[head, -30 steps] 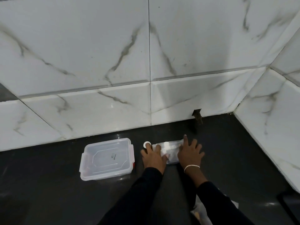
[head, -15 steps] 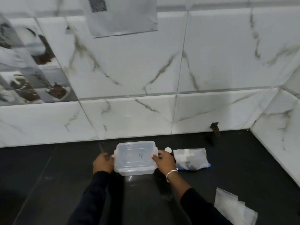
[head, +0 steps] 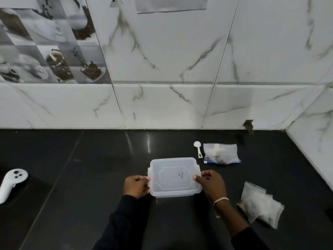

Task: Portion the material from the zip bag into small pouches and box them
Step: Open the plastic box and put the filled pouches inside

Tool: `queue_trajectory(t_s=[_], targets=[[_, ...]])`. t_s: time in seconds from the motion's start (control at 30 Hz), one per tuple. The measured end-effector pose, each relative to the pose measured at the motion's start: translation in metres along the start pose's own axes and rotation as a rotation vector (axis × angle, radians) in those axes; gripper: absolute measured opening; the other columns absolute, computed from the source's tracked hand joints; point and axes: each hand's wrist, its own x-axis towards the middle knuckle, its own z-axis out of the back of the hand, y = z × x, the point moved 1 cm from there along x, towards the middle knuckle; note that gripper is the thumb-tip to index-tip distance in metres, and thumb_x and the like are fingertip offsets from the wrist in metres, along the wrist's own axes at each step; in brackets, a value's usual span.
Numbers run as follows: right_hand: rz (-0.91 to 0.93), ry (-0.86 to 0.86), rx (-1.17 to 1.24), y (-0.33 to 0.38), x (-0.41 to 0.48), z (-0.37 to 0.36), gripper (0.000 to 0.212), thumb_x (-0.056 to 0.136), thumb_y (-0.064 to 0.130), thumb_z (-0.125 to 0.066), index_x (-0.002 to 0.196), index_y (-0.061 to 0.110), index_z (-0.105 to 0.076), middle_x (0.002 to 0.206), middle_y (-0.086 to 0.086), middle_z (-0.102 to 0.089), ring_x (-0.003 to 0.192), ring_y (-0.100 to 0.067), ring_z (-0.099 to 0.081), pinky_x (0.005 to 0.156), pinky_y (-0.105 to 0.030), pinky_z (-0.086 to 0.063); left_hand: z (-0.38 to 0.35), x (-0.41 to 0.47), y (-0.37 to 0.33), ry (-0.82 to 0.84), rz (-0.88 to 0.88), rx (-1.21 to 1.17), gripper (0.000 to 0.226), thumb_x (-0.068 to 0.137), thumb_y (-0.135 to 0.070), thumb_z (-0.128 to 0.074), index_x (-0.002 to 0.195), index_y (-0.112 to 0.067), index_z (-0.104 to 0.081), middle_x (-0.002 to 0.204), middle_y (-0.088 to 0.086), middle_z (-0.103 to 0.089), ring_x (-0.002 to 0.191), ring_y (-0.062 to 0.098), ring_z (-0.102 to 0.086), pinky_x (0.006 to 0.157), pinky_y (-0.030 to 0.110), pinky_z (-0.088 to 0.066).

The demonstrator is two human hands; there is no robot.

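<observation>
Head view: a clear plastic box (head: 174, 176) with its lid on sits on the dark counter (head: 90, 177), nothing visible inside it. The left hand (head: 137, 185) grips its left side and the right hand (head: 210, 183) its right side, fingers curled onto the edges. Behind and to the right lies the zip bag (head: 221, 153), holding pale material, with a white scoop (head: 197, 148) just beside it. A pile of small pouches (head: 259, 204) lies right of the box. A white controller (head: 11, 183) rests far left.
</observation>
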Motion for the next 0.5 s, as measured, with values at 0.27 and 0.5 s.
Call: queue_trajectory(t_s=[0.27,0.5], targets=[[-0.155,0.113,0.231,0.008,-0.012,0.007,0.036,0.069,0.024,-0.088,0.089,0.002,-0.068,0.090,-0.023,-0.074,0.072,-0.031,-0.070,0.070,-0.048,-0.062,0.010,-0.019,-0.006,0.150,0.144,-0.174,0.016,0.089,0.001,-0.054,0.099,0.005,-0.066,0.087,0.022,-0.069,0.079,0.037,-0.069,0.074,0.046,-0.060],[-0.283,0.221,0.415,0.024,-0.017,0.014,0.025,0.078,0.009,-0.079,0.096,-0.002,-0.064,0.091,-0.027,-0.069,0.076,-0.033,-0.066,0.072,-0.046,-0.059,0.009,-0.019,-0.007,0.159,0.158,-0.233,0.015,0.088,0.002,-0.052,0.096,0.002,-0.065,0.077,0.018,-0.065,0.069,0.033,-0.065,0.071,0.045,-0.058]])
